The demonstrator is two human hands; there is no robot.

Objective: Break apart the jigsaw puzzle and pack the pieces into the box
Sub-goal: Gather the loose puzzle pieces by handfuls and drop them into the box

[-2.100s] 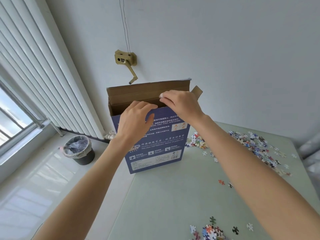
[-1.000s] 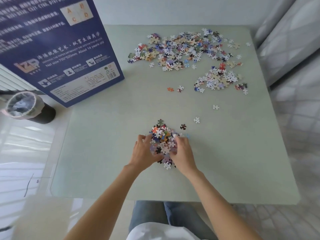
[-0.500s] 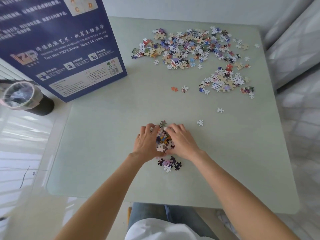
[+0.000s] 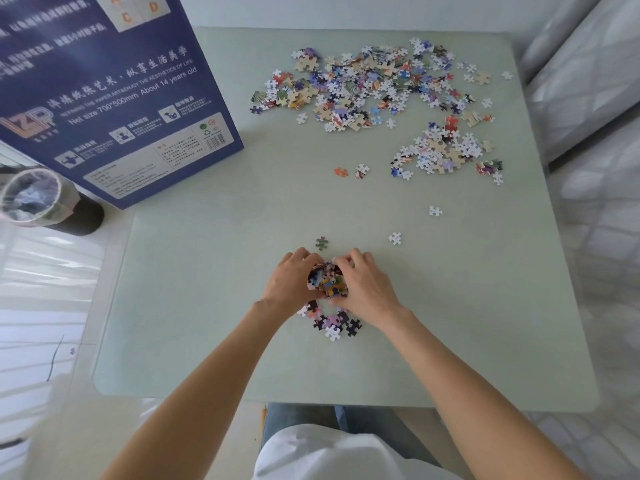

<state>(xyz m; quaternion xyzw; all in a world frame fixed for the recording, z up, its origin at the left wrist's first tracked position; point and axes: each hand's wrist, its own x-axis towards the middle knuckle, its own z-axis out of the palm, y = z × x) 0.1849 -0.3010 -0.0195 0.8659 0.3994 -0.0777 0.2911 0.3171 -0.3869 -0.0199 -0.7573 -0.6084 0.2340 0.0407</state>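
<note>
Both hands, left hand (image 4: 289,284) and right hand (image 4: 363,289), cup a clump of puzzle pieces (image 4: 327,280) mid-counter (image 4: 207,289), grip curled round it; they're light, loose, probably spill easily, so scoop underneath toward the box (image 4: 114,98).

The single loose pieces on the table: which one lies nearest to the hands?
The dark green piece, just beyond the fingertips of the left hand. The two white singles lie farther off to the right, and the orange one lies much farther back.
</note>
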